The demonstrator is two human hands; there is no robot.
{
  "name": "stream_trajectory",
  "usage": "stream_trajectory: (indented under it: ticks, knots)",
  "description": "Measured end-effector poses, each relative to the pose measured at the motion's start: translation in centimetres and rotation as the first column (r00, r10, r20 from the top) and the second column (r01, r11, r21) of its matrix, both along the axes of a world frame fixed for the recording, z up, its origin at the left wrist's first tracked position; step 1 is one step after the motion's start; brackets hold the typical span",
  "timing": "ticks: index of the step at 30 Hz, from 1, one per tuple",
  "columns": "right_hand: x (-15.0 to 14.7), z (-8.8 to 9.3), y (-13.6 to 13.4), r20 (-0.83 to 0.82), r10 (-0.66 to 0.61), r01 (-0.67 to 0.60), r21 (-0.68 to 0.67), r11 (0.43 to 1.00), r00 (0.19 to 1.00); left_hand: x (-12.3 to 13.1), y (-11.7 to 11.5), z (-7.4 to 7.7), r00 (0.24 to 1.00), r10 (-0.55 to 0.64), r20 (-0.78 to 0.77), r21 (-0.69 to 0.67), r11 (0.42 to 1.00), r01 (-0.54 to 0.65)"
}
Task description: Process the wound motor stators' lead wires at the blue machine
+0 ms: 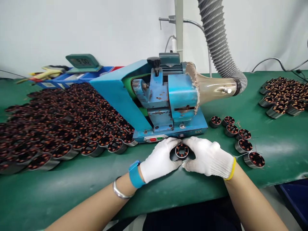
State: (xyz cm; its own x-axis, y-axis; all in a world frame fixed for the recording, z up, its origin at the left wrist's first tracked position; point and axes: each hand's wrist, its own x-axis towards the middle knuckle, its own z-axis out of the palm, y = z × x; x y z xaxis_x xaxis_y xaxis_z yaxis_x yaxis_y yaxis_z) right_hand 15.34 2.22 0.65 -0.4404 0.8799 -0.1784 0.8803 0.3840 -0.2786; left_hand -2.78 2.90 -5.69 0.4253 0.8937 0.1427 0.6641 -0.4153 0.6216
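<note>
Between my gloved hands stands a motor stator (182, 150), a dark metal ring with copper windings round its open middle. My left hand (161, 158), in a white glove with a blue band at the wrist, curves round the stator's left side. From the right, my right hand (207, 157) wraps it in a white glove with a yellow cuff. Both sets of fingertips nearly meet in front of and behind the ring. Just beyond them is a blue bench machine (184, 93) with a red and a green button on its base.
Many stators (72, 122) crowd the bench on the left. Several loose stators (244, 146) lie right of my hands, and another group (285, 96) sits far right. A grey hose (216, 41) joins the machine. Blue bins (79, 76) and a digital display (83, 61) stand behind.
</note>
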Motion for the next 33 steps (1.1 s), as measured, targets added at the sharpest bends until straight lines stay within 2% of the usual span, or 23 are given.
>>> stream_trajectory:
  ticks: [2, 4, 8, 11, 14, 16, 17, 19, 21, 23, 24, 26, 28, 29, 31, 33]
  knots:
    - [-0.5, -0.4, 0.0, 0.008, 0.004, -0.004, 0.019, 1.000, 1.000, 0.0, 0.1, 0.1, 0.999, 0.005, 0.044, -0.001, 1.000, -0.004]
    - [-1.1, -0.9, -0.2, 0.034, 0.004, -0.006, 0.070, 0.998, 0.999, 0.0, 0.0, 0.0, 0.992, 0.060, 0.108, -0.013, 0.998, -0.059]
    - [-2.1, -1.5, -0.8, 0.073, -0.050, 0.039, 0.149, 0.988, 0.996, -0.1, -0.6, 0.3, 0.937, 0.295, 0.187, -0.151, 0.951, -0.269]
    - [-1.6, -1.1, -0.4, -0.082, -0.116, 0.129, 0.176, 0.976, 0.990, -0.1, -0.9, 0.6, 0.888, 0.377, 0.264, -0.268, 0.913, -0.308]
    - [-0.3, -0.3, 0.3, -0.235, -0.269, 0.322, 0.227, 0.919, 0.934, 0.1, -1.0, 0.7, 0.817, 0.455, 0.353, -0.354, 0.874, -0.334]
    - [0.2, 0.0, 0.6, -0.296, -0.324, 0.394, 0.216, 0.894, 0.898, 0.2, -1.1, 0.4, 0.769, 0.510, 0.385, -0.381, 0.847, -0.371]
    - [0.3, 0.1, 0.6, -0.306, -0.311, 0.379, 0.196, 0.904, 0.900, 0.2, -1.1, 0.3, 0.754, 0.524, 0.395, -0.369, 0.843, -0.393]
    - [0.0, -0.1, 0.5, -0.293, -0.179, 0.234, 0.165, 0.958, 0.939, 0.1, -1.3, 0.1, 0.764, 0.510, 0.395, -0.271, 0.859, -0.434]
    - [-0.4, -0.4, 0.6, -0.240, 0.004, 0.038, 0.173, 0.984, 0.971, 0.0, -1.5, 0.2, 0.825, 0.443, 0.351, -0.118, 0.895, -0.430]
    - [-0.2, -0.4, 0.8, -0.177, 0.089, -0.054, 0.191, 0.980, 0.980, -0.1, -1.8, 0.4, 0.884, 0.369, 0.286, 0.013, 0.921, -0.388]
    - [0.2, -0.3, 1.0, -0.156, 0.058, -0.024, 0.207, 0.978, 0.986, -0.1, -1.9, 0.5, 0.899, 0.347, 0.267, 0.061, 0.925, -0.376]
    - [1.1, 0.2, 1.3, -0.191, -0.111, 0.153, 0.221, 0.963, 0.975, -0.2, -2.1, 0.6, 0.904, 0.338, 0.263, 0.141, 0.913, -0.382]
    - [1.7, 0.6, 1.4, -0.283, -0.227, 0.269, 0.118, 0.956, 0.932, -0.2, -2.1, 0.6, 0.888, 0.357, 0.292, 0.204, 0.883, -0.422]
    - [1.6, 0.7, 1.2, -0.338, -0.224, 0.248, 0.028, 0.968, 0.914, -0.2, -2.1, 0.6, 0.877, 0.364, 0.315, 0.221, 0.870, -0.440]
    - [0.6, 0.4, 0.8, -0.497, -0.164, 0.117, -0.123, 0.985, 0.852, -0.2, -2.1, 0.4, 0.861, 0.361, 0.359, 0.220, 0.863, -0.454]
    - [-0.9, -0.2, 0.4, -0.700, -0.158, 0.059, -0.164, 0.985, 0.697, -0.2, -2.3, 0.3, 0.862, 0.338, 0.379, 0.208, 0.876, -0.435]
